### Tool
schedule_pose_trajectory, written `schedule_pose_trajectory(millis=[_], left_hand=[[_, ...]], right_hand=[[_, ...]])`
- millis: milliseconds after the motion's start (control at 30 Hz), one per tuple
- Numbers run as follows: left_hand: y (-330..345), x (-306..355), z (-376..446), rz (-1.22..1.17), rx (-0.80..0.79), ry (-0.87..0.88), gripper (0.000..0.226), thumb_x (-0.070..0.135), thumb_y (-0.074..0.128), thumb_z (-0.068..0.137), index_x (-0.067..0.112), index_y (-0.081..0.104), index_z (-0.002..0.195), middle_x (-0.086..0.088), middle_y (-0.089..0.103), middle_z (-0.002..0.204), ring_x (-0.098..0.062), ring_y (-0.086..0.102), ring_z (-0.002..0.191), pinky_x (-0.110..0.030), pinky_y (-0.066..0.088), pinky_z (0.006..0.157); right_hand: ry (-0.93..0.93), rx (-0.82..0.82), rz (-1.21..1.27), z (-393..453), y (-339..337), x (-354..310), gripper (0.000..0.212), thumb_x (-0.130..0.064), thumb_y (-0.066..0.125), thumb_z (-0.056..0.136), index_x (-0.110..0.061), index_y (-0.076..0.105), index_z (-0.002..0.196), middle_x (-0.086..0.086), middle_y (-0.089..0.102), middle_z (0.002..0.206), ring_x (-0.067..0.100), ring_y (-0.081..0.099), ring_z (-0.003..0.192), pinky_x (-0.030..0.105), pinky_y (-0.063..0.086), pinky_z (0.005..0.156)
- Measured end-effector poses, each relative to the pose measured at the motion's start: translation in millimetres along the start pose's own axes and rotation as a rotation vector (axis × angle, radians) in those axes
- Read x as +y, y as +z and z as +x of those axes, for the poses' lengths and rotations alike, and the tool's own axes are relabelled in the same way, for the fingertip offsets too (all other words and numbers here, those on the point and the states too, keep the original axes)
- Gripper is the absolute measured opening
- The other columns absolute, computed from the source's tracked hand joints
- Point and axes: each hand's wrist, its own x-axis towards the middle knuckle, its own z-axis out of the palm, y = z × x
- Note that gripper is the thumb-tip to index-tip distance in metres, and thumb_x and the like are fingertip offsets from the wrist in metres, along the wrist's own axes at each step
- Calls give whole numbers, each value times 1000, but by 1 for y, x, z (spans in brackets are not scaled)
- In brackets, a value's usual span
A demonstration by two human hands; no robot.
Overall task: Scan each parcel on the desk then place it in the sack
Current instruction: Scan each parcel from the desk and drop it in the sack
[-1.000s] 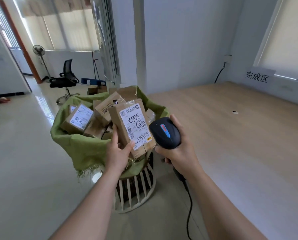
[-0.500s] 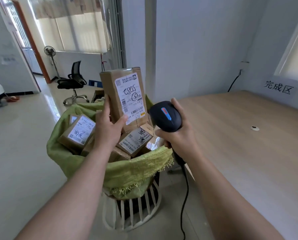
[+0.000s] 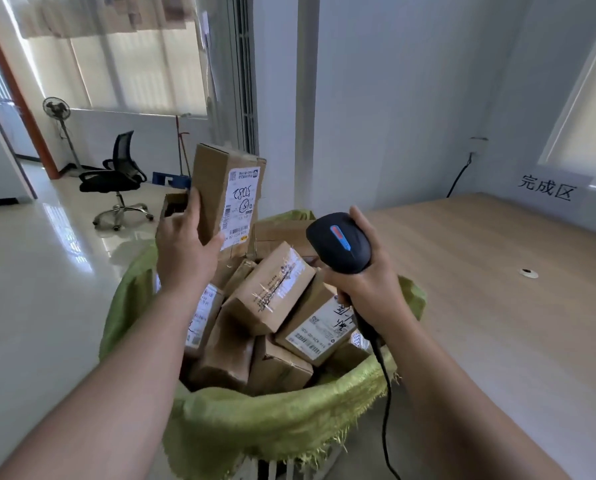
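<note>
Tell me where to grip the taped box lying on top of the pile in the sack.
Grip the taped box across its two long side faces, coming from above. It lies tilted on the other parcels in the green sack with its broad top face exposed; its lower end is wedged against neighbours, so the upper end is likely easier.

Both forearms are bare to the frame's edge, with no sleeves, and the left hand [image 3: 185,251] and right hand [image 3: 367,285] are ungloved.
</note>
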Motion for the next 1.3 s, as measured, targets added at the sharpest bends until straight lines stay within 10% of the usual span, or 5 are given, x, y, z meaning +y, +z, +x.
schedule_pose_trajectory(millis=[267,567,1300], left_hand=[[40,-49,39,251,-197,55,72,43,64,86,37,28,148,-11,36,132,-32,36,122,-46,30,100],[63,-12,14,-101,-206,180,59,38,59,89,22,41,143,-13,36,137,-29,42,121,-42,42,92],[64,148,-238,-162,-631,494,68,45,58,89,24,32,148,-7,37,143,-25,35,131,-40,33,105]], right_hand=[[59,145,-85,11,39,31,98,11,76,72,-46,39,142,-2,58,122,11,57,55,25,49,49],[84,304,-136,-24,20,42,97,3,80,67,-50,42,139,2,58,127,3,59,66,18,48,58],[98,625,-176,-242,-137,-58,95,17,71,72,-41,41,141,8,58,111,17,43,46,26,41,42]])
